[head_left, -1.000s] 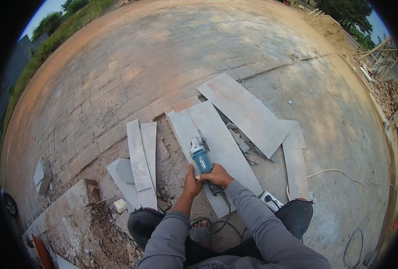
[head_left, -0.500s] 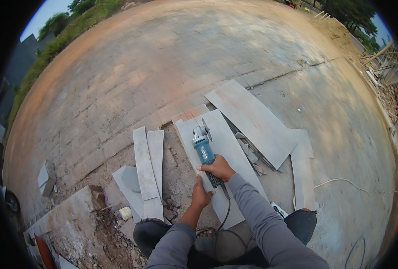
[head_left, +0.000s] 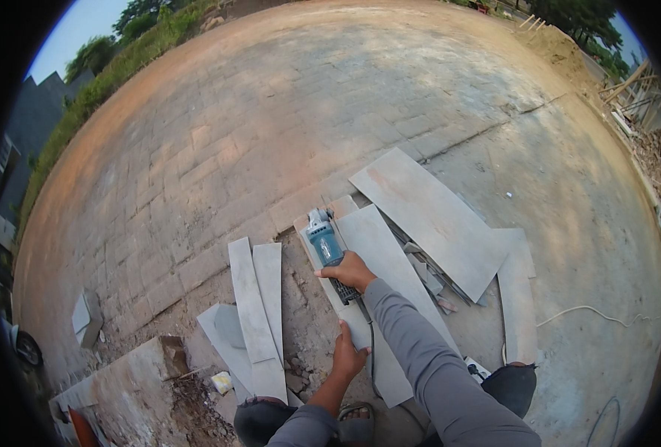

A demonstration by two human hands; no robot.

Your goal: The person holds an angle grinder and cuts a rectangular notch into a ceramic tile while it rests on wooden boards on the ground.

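Above grey slabs (head_left: 391,276), the right hand (head_left: 353,273) grips a grinder (head_left: 325,246) (the left hand (head_left: 349,356), half-open, touches one).

Gap btwn L hand (head_left: 349,356) & grinder (head_left: 324,246); pwr cord (head_left: 373,372) along R.

Dusty paved ground (head_left: 583,253), grey tile slabs (head_left: 381,249), narrow tile strips (head_left: 250,298), pale cord (head_left: 586,308), grey block (head_left: 86,319)

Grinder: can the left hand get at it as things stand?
Likely yes: the left hand is close behind the grinder, with bare tile between, though the right hand covers part of its body.
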